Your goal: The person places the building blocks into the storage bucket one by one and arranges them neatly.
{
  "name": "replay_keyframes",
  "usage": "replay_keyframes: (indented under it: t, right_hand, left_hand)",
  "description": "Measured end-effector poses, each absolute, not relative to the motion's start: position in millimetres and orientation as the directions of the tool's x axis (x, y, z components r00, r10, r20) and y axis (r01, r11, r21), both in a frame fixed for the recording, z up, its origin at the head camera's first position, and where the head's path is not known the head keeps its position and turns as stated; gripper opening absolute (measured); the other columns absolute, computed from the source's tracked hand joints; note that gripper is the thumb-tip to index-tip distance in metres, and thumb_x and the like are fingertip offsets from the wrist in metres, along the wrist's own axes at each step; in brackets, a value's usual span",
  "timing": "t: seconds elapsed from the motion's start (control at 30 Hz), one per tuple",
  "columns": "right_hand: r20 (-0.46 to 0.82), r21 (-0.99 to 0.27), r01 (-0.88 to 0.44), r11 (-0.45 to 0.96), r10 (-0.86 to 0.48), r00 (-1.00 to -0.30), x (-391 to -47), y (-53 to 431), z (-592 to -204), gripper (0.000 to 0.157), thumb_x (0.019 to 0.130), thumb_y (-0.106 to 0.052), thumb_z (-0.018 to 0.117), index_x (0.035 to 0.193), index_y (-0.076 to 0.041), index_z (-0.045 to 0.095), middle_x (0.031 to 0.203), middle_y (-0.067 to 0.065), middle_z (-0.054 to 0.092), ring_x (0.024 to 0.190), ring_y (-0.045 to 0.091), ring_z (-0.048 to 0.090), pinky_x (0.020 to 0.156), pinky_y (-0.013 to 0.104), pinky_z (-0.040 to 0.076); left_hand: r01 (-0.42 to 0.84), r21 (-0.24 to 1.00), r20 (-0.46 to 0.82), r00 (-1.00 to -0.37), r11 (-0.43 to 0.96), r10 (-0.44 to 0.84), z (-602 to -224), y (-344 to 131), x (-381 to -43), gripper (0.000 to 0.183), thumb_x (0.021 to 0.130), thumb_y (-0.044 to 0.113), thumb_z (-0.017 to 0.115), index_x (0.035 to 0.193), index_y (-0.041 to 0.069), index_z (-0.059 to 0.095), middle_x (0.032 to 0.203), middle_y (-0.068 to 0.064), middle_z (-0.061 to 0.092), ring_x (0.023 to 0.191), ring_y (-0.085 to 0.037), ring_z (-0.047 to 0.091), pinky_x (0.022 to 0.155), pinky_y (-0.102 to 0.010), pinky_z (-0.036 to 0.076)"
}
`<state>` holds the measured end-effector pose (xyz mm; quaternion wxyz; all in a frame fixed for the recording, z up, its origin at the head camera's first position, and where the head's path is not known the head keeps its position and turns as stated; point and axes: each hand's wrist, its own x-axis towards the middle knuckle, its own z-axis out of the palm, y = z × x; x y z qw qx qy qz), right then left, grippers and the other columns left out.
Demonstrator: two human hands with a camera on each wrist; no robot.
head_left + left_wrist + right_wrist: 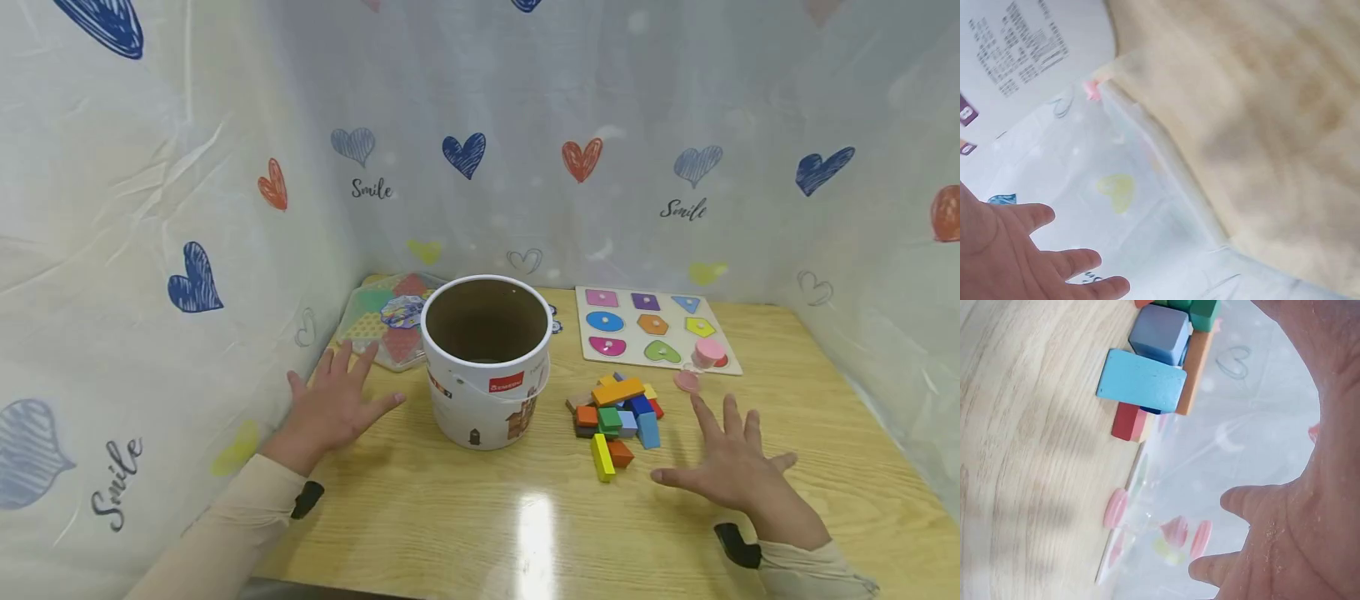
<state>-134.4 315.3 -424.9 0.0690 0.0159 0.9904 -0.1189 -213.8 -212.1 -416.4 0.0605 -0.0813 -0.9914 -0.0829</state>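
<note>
A white printed bucket (487, 400) with a rim and a handle stands open-topped at the middle of the table. To its left my left hand (330, 408) hovers with spread fingers, apart from it and holding nothing. A heap of colored wooden blocks (618, 417) lies right of the bucket. My right hand (738, 467), fingers spread, is held to the right of the heap without touching a block. The right wrist view shows a light blue block (1141, 381) and a pink-ended hourglass (1116, 509) beyond that hand.
A shape puzzle board (637, 346) lies at the back right, the hourglass at its front corner. Behind the bucket on the left is a flat hexagonal patterned board (367, 300) with a crumpled-looking purple-blue item (402, 312) on it. Heart-printed sheets (525, 208) enclose the wooden table (420, 517).
</note>
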Motion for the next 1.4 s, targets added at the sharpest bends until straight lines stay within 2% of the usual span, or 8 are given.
replay_keyframes:
  t: [0.2, 0.33, 0.47, 0.57, 0.7, 0.9, 1.1, 1.4]
  right_hand:
    - [-0.056, -0.291, 0.010, 0.957, -0.007, -0.998, -138.3, 317.5, -424.4, 0.120, 0.068, -0.076, 0.059, 0.153, -0.018, -0.004, 0.149, 0.035, -0.006, 0.129, 0.064, -0.001, 0.071, 0.088, 0.002]
    - [0.129, -0.447, -0.061, 0.893, -0.003, -0.992, -140.4, 315.8, -428.4, 0.098, 0.082, -0.059, 0.060, 0.153, -0.021, 0.006, 0.153, 0.028, 0.007, 0.133, 0.055, 0.011, 0.086, 0.081, 0.014]
    - [0.253, -0.631, -0.104, 0.769, 0.077, -0.964, -135.5, 309.6, -434.3, 0.077, 0.090, -0.040, 0.058, 0.152, -0.019, 0.017, 0.151, 0.022, 0.021, 0.132, 0.048, 0.024, 0.093, 0.072, 0.024]
    - [0.296, -0.728, -0.100, 0.679, 0.180, -0.938, -128.8, 303.0, -439.4, 0.066, 0.093, -0.032, 0.057, 0.149, -0.016, 0.026, 0.145, 0.015, 0.034, 0.128, 0.035, 0.037, 0.104, 0.044, 0.034]
    - [0.286, -0.914, -0.175, 0.365, 0.275, -0.918, -121.8, 293.1, -444.9, 0.047, 0.096, -0.019, 0.052, 0.140, -0.008, 0.039, 0.130, 0.011, 0.048, 0.118, 0.017, 0.051, 0.094, 0.012, 0.039]
    - [0.150, -0.944, -0.207, -0.258, 0.226, -0.963, -125.7, 287.4, -459.3, 0.038, 0.099, -0.014, 0.044, 0.134, 0.003, 0.040, 0.115, 0.013, 0.056, 0.106, 0.023, 0.060, 0.092, 0.029, 0.047]
    - [-0.096, -0.966, 0.035, -0.255, 0.230, -0.969, -147.1, 289.9, -477.4, 0.049, 0.097, -0.025, 0.052, 0.139, -0.006, 0.038, 0.112, 0.010, 0.055, 0.099, 0.020, 0.060, 0.088, 0.027, 0.049]
    - [-0.341, -0.939, 0.303, -0.159, 0.335, -0.878, -156.6, 297.8, -495.0, 0.055, 0.093, -0.019, 0.056, 0.143, -0.011, 0.034, 0.089, 0.007, 0.062, 0.058, 0.011, 0.053, 0.053, 0.023, 0.049]
  left_hand:
    - [0.339, 0.514, 0.267, -0.936, 0.788, 0.229, -384.1, -196.6, -217.6, 0.068, 0.095, 0.057, 0.030, 0.151, 0.019, 0.023, 0.152, -0.016, 0.026, 0.139, -0.038, 0.021, 0.101, -0.070, 0.015]
    - [0.445, 0.839, 0.403, -0.895, 0.313, 0.192, -364.5, -169.1, -222.7, 0.051, 0.101, 0.034, 0.031, 0.149, 0.017, 0.029, 0.153, -0.006, 0.027, 0.141, -0.027, 0.019, 0.110, -0.057, 0.011]
    - [0.414, 0.905, 0.423, -0.902, -0.102, 0.088, -353.1, -132.8, -223.7, 0.048, 0.100, 0.019, 0.034, 0.146, 0.007, 0.034, 0.152, -0.005, 0.030, 0.139, -0.020, 0.024, 0.111, -0.051, 0.017]
    - [0.372, 0.923, 0.379, -0.922, -0.096, 0.076, -349.6, -114.8, -218.9, 0.047, 0.101, 0.016, 0.035, 0.145, 0.000, 0.033, 0.152, -0.009, 0.028, 0.140, -0.020, 0.021, 0.111, -0.047, 0.020]
    - [0.344, 0.939, 0.342, -0.937, 0.017, 0.074, -356.1, -107.5, -216.5, 0.046, 0.102, 0.019, 0.035, 0.145, 0.004, 0.034, 0.153, -0.008, 0.028, 0.142, -0.017, 0.015, 0.113, -0.044, 0.012]
    - [0.387, 0.919, 0.384, -0.922, -0.080, -0.047, -384.0, -101.3, -235.6, 0.045, 0.100, 0.012, 0.036, 0.144, 0.014, 0.040, 0.149, 0.000, 0.035, 0.139, -0.018, 0.023, 0.111, -0.044, 0.021]
    - [0.447, 0.878, 0.411, -0.888, -0.171, -0.209, -402.8, -88.9, -252.9, 0.053, 0.091, 0.008, 0.034, 0.140, 0.023, 0.047, 0.142, 0.002, 0.045, 0.131, -0.023, 0.038, 0.106, -0.053, 0.029]
    - [0.512, 0.845, 0.478, -0.853, -0.154, -0.209, -412.1, -72.9, -258.8, 0.056, 0.086, 0.011, 0.033, 0.139, 0.019, 0.048, 0.136, -0.011, 0.049, 0.125, -0.034, 0.043, 0.100, -0.053, 0.035]
